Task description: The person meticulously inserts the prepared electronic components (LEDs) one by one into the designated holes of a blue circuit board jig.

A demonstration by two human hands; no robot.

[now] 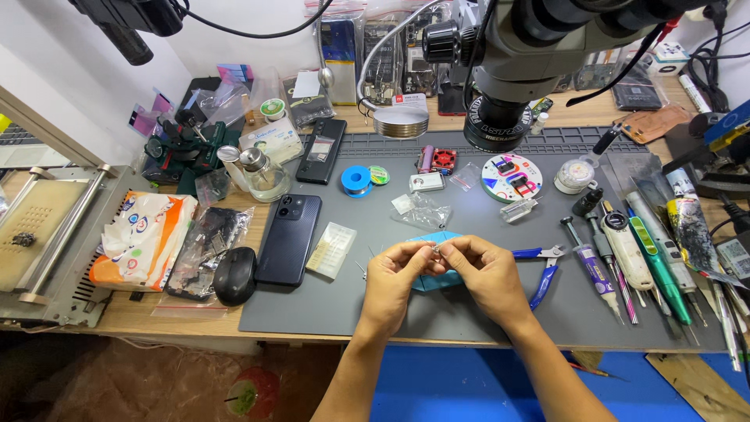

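My left hand (396,275) and my right hand (486,273) meet fingertip to fingertip over the grey work mat (328,305). Together they pinch a tiny metallic part (435,248), too small to make out. Beneath them lies a blue round holder (432,281), mostly hidden by my fingers. Blue-handled pliers (542,270) lie just right of my right hand. A dark smartphone (288,237) lies face down to the left, next to a small clear plastic box (331,249).
A microscope head (508,86) hangs over the mat's back. Screwdrivers, tubes and pens (641,258) line the right side. A black mouse (233,275), a tissue pack (142,238), a glass bottle (262,173) and a solder spool (356,180) sit at left and centre.
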